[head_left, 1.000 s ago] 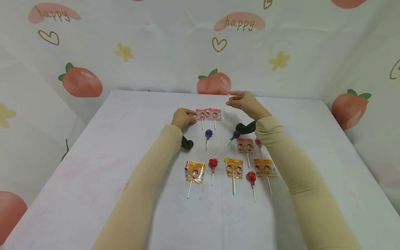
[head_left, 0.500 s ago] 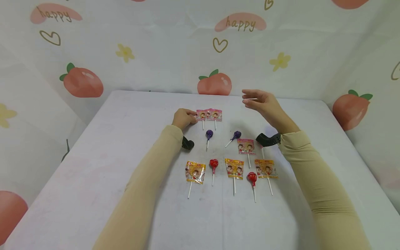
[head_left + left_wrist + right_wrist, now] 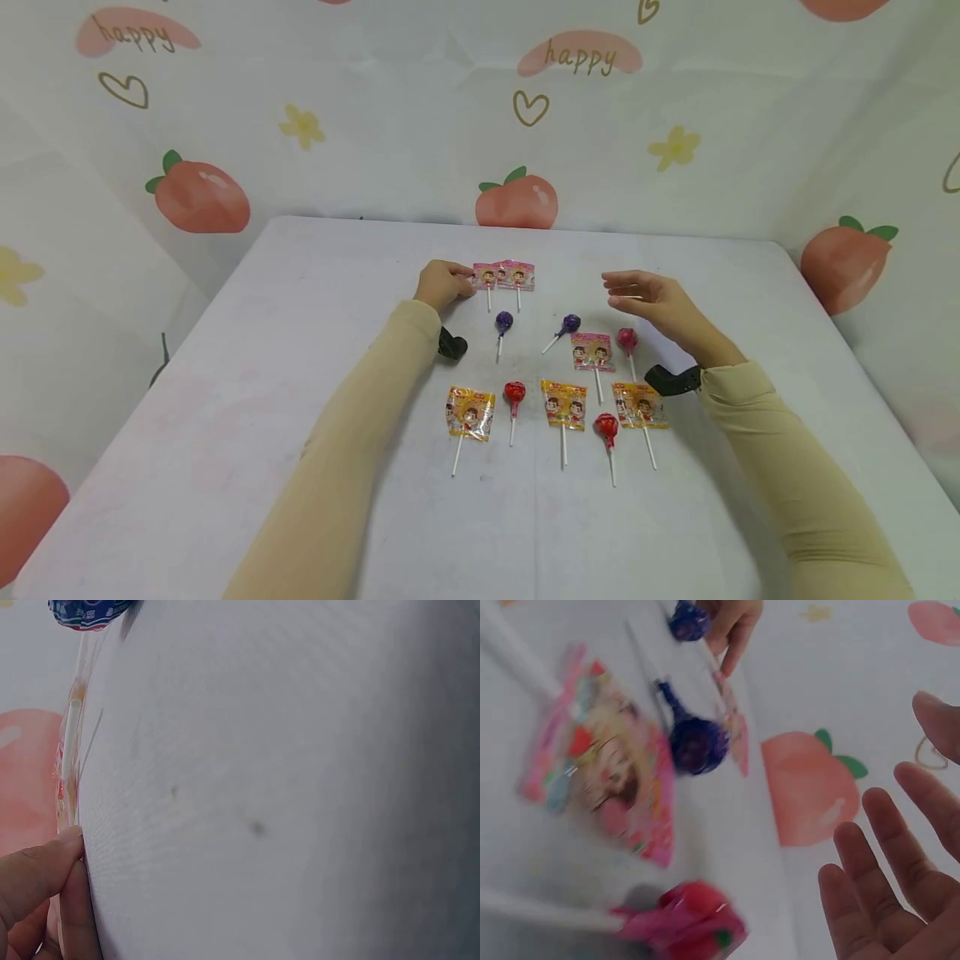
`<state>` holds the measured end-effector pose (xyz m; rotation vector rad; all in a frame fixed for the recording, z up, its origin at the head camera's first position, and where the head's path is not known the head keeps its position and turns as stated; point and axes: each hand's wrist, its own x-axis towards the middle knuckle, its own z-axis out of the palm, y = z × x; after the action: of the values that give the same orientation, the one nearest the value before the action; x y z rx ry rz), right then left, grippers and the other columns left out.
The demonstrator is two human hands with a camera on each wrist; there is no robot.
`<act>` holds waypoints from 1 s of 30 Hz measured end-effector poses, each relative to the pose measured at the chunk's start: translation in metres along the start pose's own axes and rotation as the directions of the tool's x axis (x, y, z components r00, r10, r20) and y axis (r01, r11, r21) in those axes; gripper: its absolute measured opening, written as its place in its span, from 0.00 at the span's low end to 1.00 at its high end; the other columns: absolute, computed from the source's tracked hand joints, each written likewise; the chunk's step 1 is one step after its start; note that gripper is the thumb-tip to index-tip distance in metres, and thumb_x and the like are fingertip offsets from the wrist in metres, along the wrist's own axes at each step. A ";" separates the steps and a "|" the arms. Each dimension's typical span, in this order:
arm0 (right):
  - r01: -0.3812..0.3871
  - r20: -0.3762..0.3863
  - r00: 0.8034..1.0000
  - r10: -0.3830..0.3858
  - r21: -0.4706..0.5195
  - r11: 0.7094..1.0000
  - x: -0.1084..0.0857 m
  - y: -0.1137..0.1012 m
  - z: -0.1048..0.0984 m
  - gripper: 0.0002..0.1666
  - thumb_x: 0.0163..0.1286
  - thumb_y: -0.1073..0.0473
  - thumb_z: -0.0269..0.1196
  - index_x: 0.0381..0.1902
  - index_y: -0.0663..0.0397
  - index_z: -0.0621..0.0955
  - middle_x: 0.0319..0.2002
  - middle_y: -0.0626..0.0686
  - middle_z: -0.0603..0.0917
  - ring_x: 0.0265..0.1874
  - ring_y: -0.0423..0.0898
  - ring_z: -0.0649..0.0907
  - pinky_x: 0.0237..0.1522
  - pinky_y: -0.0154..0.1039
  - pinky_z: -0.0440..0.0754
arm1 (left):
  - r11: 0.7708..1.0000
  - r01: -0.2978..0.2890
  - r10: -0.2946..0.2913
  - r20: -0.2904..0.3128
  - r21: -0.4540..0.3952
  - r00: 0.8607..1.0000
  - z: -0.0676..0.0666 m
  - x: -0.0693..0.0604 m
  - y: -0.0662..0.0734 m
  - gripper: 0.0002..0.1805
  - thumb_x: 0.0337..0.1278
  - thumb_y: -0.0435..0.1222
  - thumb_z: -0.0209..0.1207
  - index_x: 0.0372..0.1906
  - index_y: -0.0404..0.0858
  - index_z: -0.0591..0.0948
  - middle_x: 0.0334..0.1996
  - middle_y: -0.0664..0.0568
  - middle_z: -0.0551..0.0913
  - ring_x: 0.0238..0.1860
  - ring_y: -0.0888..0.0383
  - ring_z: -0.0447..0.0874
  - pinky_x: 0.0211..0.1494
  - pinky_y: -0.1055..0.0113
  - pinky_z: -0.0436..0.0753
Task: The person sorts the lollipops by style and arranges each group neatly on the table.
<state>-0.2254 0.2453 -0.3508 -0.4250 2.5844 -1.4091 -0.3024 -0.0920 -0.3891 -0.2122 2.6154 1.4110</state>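
At the back of the table my left hand pinches the edge of a pink-wrapped lollipop. Its thumb and forefinger meet at the wrapper's rim in the left wrist view. A second pink-wrapped lollipop overlaps it on the right. My right hand is over the right side with straight, spread fingers and holds nothing. Nearest to it lie a pinkish-red lollipop, another pink-wrapped lollipop and a purple lollipop. One more purple lollipop lies in front of the back pair.
Toward the front lie yellow-wrapped lollipops, one at the left, one in the middle and one at the right. Between them are red lollipops, one on the left and one on the right. A printed cloth hangs behind the white table.
My right hand has swung right, away from the back lollipops, and come down toward the pinkish-red lollipop, which now shows fully. The left hand stays at the pink wrapper.
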 end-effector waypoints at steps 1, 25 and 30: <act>-0.015 0.009 1.000 0.015 -0.007 1.000 -0.002 0.004 0.000 0.30 0.71 0.49 0.60 0.66 0.57 0.72 0.65 0.60 0.73 0.58 0.43 0.77 0.64 0.55 0.69 | 1.000 0.000 0.000 0.000 0.003 1.000 0.000 0.000 0.000 0.20 0.50 0.30 0.67 0.52 0.40 0.84 0.34 0.49 0.81 0.42 0.55 0.71 0.55 0.62 0.72; -0.040 0.196 0.977 0.083 -0.214 0.976 -0.005 0.028 0.008 0.36 0.59 0.53 0.71 0.62 0.62 0.75 0.63 0.64 0.74 0.60 0.59 0.74 0.62 0.56 0.68 | 1.000 -0.005 0.005 0.005 -0.007 1.000 -0.001 -0.005 0.002 0.20 0.52 0.30 0.66 0.53 0.40 0.84 0.35 0.48 0.82 0.40 0.55 0.72 0.52 0.65 0.72; -0.033 0.192 0.978 0.077 -0.221 0.975 -0.003 0.029 0.008 0.31 0.63 0.53 0.68 0.61 0.60 0.76 0.60 0.63 0.77 0.58 0.58 0.76 0.61 0.55 0.70 | 1.000 0.006 -0.006 0.004 -0.012 1.000 -0.002 -0.006 0.004 0.19 0.51 0.30 0.66 0.51 0.40 0.85 0.29 0.51 0.81 0.36 0.57 0.72 0.46 0.67 0.72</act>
<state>-0.2256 0.2550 -0.3795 -0.4930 2.5699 -1.0130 -0.2970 -0.0915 -0.3834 -0.2190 2.6013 1.4244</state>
